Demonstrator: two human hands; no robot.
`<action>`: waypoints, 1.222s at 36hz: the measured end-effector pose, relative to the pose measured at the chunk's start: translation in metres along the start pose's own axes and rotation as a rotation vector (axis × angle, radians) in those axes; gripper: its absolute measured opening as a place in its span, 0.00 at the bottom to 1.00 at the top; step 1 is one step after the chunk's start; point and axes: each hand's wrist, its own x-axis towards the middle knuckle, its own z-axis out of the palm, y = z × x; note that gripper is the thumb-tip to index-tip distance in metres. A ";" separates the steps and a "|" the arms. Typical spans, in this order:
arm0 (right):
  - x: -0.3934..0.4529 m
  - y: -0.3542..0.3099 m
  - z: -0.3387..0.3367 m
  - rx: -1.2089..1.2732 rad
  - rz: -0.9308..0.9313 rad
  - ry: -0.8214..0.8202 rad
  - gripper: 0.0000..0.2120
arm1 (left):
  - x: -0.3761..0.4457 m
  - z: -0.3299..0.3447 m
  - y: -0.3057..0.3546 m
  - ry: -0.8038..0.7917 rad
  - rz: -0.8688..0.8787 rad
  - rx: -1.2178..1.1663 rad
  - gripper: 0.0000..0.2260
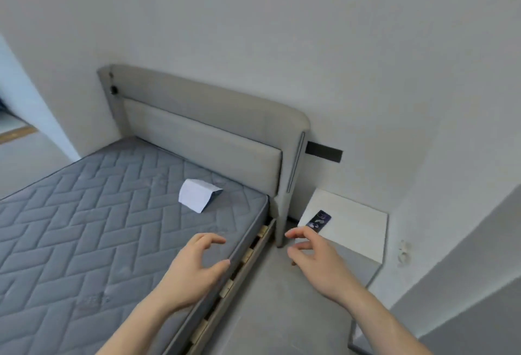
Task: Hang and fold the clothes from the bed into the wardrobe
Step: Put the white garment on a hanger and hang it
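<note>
The bed's grey quilted mattress (93,213) fills the left half of the view, bare of clothes in the part I see. A folded white sheet of paper (197,195) lies on it near the grey padded headboard (203,129). My left hand (197,267) hovers over the mattress's right edge, fingers loosely curled and holding nothing. To its right, my right hand (315,259) hangs over the floor between bed and bedside table, fingers relaxed and empty. No wardrobe is in view.
A white bedside table (355,230) stands right of the headboard with a small dark card (320,220) on top. Wooden slats (248,254) show under the mattress edge. Grey floor (267,312) runs alongside the bed. A wall socket (403,251) sits at right.
</note>
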 end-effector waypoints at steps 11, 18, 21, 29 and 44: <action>0.055 -0.095 0.178 -0.045 -0.195 -0.398 0.10 | -0.102 -0.125 -0.112 0.354 -0.273 -0.006 0.15; 0.077 -0.144 0.289 -0.076 -0.317 -0.674 0.10 | -0.181 -0.174 -0.165 0.585 -0.502 -0.058 0.15; 0.081 -0.160 0.337 -0.081 -0.364 -0.785 0.10 | -0.211 -0.189 -0.184 0.663 -0.587 -0.063 0.14; 0.098 -0.202 0.453 -0.082 -0.456 -1.039 0.10 | -0.265 -0.229 -0.223 0.856 -0.797 -0.054 0.13; 0.096 -0.255 0.619 -0.150 -0.566 -1.342 0.11 | -0.331 -0.273 -0.289 1.075 -1.012 -0.027 0.14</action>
